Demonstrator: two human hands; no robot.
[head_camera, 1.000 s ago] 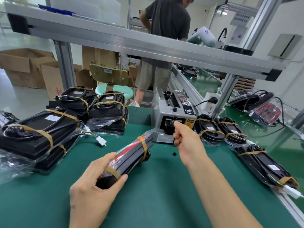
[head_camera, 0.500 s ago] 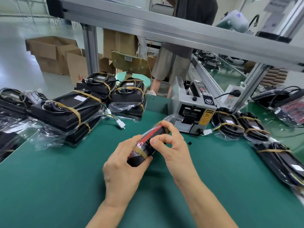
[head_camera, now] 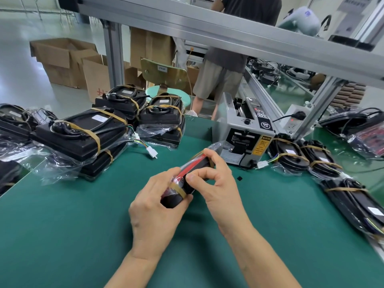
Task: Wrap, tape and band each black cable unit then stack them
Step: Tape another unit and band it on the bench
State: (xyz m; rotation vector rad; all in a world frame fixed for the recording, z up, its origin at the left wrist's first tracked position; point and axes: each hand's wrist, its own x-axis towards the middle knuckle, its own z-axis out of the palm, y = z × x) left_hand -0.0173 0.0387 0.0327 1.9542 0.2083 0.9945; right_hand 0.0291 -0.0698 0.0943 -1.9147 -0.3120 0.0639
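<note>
Both hands hold one black cable unit (head_camera: 188, 176) above the green desk (head_camera: 83, 235), tilted with its far end toward the tape dispenser (head_camera: 245, 138). The left hand (head_camera: 153, 208) grips the near end, fingers curled round it beside a tan rubber band (head_camera: 177, 189); the right hand (head_camera: 218, 183) pinches the unit's side between thumb and forefinger, its other fingers curled over the far part. The clear plastic wrap looks slippery, so I judge the unit could slide in the grip, or the wrap could bunch, if the pinch drags. A band stretched carelessly could snap off. The finished stack (head_camera: 83, 138) lies well apart to the left, so an unsteady carry could drop the unit.
</note>
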